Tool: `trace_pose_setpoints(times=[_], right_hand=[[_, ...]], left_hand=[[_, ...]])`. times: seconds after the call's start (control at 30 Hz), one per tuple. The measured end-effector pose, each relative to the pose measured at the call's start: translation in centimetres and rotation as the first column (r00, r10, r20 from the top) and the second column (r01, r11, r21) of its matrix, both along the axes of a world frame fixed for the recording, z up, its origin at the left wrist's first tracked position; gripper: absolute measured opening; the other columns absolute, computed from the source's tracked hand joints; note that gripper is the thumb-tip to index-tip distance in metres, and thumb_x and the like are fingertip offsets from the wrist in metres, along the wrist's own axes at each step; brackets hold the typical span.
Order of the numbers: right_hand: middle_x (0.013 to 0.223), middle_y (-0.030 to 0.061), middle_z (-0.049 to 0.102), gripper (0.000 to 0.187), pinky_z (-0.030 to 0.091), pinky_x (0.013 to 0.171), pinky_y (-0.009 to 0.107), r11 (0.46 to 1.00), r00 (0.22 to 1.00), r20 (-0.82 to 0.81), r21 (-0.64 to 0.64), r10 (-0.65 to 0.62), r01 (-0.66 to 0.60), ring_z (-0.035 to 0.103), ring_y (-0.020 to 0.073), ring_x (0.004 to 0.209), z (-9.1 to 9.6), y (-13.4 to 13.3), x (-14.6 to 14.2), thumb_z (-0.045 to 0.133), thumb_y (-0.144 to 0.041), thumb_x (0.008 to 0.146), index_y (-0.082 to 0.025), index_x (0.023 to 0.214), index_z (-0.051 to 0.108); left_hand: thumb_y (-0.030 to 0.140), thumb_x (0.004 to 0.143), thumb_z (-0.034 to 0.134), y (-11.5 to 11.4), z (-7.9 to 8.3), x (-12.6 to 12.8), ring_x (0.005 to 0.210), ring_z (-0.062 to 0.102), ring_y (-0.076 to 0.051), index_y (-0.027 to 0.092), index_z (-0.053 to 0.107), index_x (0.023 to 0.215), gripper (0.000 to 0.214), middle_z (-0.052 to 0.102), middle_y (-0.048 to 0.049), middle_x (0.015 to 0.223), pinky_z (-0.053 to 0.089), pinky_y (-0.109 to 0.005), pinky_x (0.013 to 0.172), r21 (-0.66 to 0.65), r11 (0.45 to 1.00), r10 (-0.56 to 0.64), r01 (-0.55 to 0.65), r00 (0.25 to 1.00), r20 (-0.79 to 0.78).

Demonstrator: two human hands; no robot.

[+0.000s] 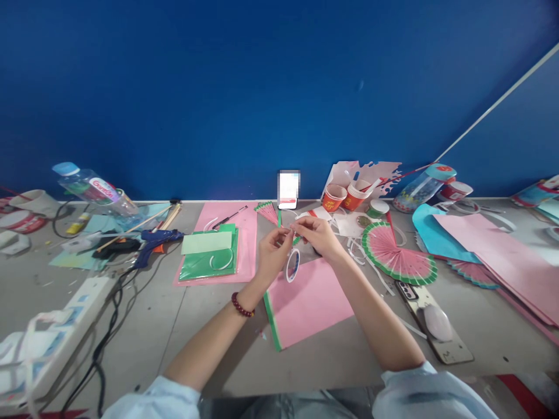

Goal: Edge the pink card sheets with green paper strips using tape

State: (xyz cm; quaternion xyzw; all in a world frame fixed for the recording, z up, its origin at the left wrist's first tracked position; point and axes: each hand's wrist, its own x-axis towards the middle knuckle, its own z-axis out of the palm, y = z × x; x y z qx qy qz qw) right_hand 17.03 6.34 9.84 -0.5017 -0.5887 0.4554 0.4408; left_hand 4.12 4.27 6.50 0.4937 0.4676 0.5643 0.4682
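Observation:
My left hand [276, 249] and my right hand [319, 237] meet over the middle of the table, with thumbs and fingertips pinched together. A white roll of tape [292, 265] hangs on edge just below the fingers. Its free end seems to run up into the pinch, though the fingertips cover it. Under my forearms lies a pink paper sheet [312, 302] with a green strip along its left edge. A small pleated pink and green paper fan [267, 212] stands behind my left hand. To the right rests a larger watermelon-coloured pleated fan [395, 256].
A lit phone [288, 191] leans on the blue wall. Green packaged paper [207, 262] and a glue gun [155, 243] lie left, near a power strip [65, 337]. Red paper cups [335, 196], another phone with a mouse [438, 323] on it, and pink sheets [502, 256] are right.

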Motion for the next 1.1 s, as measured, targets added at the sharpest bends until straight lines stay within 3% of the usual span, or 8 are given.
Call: trace_pose_setpoints(times=[0.4,0.6,1.1], right_hand=[[0.064,0.0008,0.063,0.025,0.039,0.051,0.024,1.0,0.999,0.028,-0.003,-0.026,0.026,0.05,0.0111,0.053,-0.38,0.3,0.27,0.065,-0.041,0.068,-0.017,0.065,0.066],[0.061,0.0004,0.062,0.024,0.039,0.05,0.023,0.998,0.996,-0.085,-0.06,-0.031,0.026,0.052,0.0115,0.054,-0.01,0.09,0.16,0.068,-0.041,0.066,-0.017,0.069,0.066],[0.059,0.0003,0.062,0.029,0.038,0.048,0.022,0.997,0.998,-0.031,-0.065,-0.046,0.044,0.049,0.0099,0.051,-0.08,0.25,0.58,0.067,-0.045,0.067,-0.017,0.067,0.066]], left_hand=[[0.042,0.069,0.068,-0.06,-0.29,0.14,0.047,0.046,-0.008,0.016,0.061,0.07,0.027,0.054,0.0028,0.054,0.035,-0.019,0.045,-0.055,0.998,0.021,-0.023,0.999,-0.031],[0.041,0.066,0.07,0.03,0.05,0.19,0.049,0.046,-0.008,0.015,0.059,0.065,0.028,0.054,0.0022,0.055,0.035,-0.019,0.046,-0.105,0.994,0.022,-0.022,1.0,0.003],[0.041,0.068,0.068,-0.15,0.29,0.26,0.052,0.045,-0.009,0.016,0.058,0.06,0.028,0.052,0.0018,0.055,0.036,-0.021,0.049,-0.039,0.999,0.004,-0.006,0.999,-0.043]])
